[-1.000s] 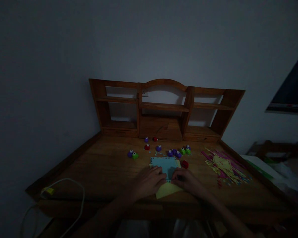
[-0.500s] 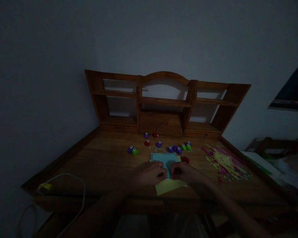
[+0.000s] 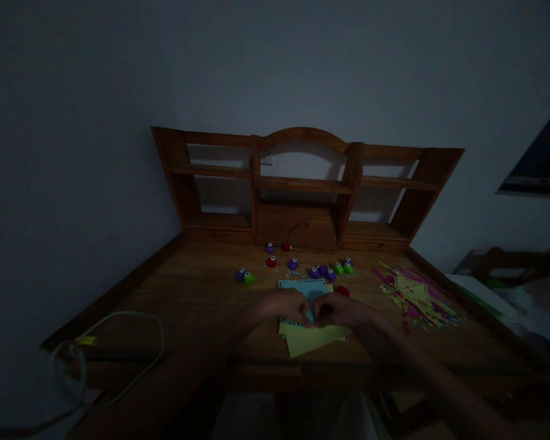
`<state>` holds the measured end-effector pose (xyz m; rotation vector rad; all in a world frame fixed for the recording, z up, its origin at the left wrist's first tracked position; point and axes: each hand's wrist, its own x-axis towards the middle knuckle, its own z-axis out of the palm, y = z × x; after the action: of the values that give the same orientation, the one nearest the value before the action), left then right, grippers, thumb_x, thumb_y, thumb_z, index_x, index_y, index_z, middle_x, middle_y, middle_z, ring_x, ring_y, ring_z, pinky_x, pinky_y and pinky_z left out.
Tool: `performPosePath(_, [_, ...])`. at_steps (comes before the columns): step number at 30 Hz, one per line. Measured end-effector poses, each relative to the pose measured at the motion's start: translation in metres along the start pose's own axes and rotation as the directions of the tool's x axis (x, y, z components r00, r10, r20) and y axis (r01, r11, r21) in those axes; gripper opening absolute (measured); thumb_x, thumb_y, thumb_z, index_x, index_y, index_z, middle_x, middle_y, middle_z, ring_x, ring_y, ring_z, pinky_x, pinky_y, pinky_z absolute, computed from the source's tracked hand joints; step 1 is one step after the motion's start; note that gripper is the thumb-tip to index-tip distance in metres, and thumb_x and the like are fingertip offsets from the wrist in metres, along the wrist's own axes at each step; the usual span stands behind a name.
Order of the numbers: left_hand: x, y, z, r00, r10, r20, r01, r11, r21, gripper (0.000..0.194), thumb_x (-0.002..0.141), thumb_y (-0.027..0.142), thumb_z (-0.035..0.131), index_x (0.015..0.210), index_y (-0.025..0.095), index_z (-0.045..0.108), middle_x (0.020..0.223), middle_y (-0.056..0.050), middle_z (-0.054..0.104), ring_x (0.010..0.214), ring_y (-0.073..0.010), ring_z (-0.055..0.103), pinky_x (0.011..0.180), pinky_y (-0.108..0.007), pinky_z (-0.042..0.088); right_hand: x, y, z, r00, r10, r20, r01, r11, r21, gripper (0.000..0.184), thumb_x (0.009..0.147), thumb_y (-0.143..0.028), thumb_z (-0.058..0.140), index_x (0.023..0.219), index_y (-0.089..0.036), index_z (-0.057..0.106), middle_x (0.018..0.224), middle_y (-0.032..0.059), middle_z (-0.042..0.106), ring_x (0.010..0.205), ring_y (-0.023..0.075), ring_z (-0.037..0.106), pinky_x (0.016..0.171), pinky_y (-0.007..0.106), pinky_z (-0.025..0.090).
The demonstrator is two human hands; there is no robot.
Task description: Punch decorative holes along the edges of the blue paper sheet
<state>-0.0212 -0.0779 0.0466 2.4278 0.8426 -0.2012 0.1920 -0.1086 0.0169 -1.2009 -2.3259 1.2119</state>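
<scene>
Both hands meet over a light blue sheet of paper with a row of small punched holes along its edges. My left hand is closed, its fingertips pinching at the sheet's lower edge. Opposite it, my right hand is closed too, thumb and finger curled together on the same edge. The fingers hide part of that edge. Under the blue sheet, yellow paper sticks out toward me. A red craft punch lies just beyond my right hand.
Several small purple, green and red craft punches stand behind the paper, with tiny paper bits around them. A pile of yellow and pink paper strips lies at right. A wooden shelf unit backs the desk. A white cable loops at left.
My left hand has turned, its fingertips now pointing more downward at the paper's lower edge. The right hand has barely moved. The white cable at left has shifted.
</scene>
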Motion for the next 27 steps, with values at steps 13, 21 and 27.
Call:
performPosePath(13, [0.012, -0.004, -0.004, 0.994, 0.029, 0.102, -0.029, 1.0, -0.003, 0.027, 0.073, 0.044, 0.071, 0.08, 0.018, 0.066, 0.064, 0.003, 0.055, 0.057, -0.0121, 0.048, 0.052, -0.024, 0.037, 0.006, -0.001, -0.007, 0.996, 0.05, 0.074, -0.049, 0.999, -0.011, 0.023, 0.07, -0.036, 0.074, 0.078, -0.016, 0.064, 0.067, -0.0051, 0.054, 0.06, 0.0098, 0.047, 0.056, 0.022, 0.037])
performPosePath(21, [0.017, -0.003, -0.01, 0.989, -0.006, 0.149, 0.001, 1.0, 0.029, 0.033, 0.071, 0.047, 0.072, 0.086, 0.018, 0.065, 0.07, 0.003, 0.054, 0.062, -0.014, 0.049, 0.056, -0.026, 0.04, 0.023, -0.006, -0.021, 0.973, 0.141, 0.182, -0.107, 0.977, -0.186, 0.038, 0.063, -0.049, 0.078, 0.07, -0.016, 0.06, 0.059, -0.0077, 0.047, 0.055, 0.008, 0.04, 0.049, 0.021, 0.029])
performPosePath(27, [0.023, -0.007, -0.014, 0.982, 0.018, 0.189, -0.039, 0.993, 0.109, 0.039, 0.069, 0.047, 0.075, 0.092, 0.018, 0.062, 0.082, 0.002, 0.057, 0.072, -0.0155, 0.053, 0.061, -0.025, 0.041, 0.03, -0.008, -0.026, 0.949, 0.186, 0.254, -0.138, 0.97, -0.198, 0.037, 0.059, -0.045, 0.081, 0.068, -0.016, 0.059, 0.059, -0.0078, 0.049, 0.054, 0.0079, 0.04, 0.051, 0.021, 0.031])
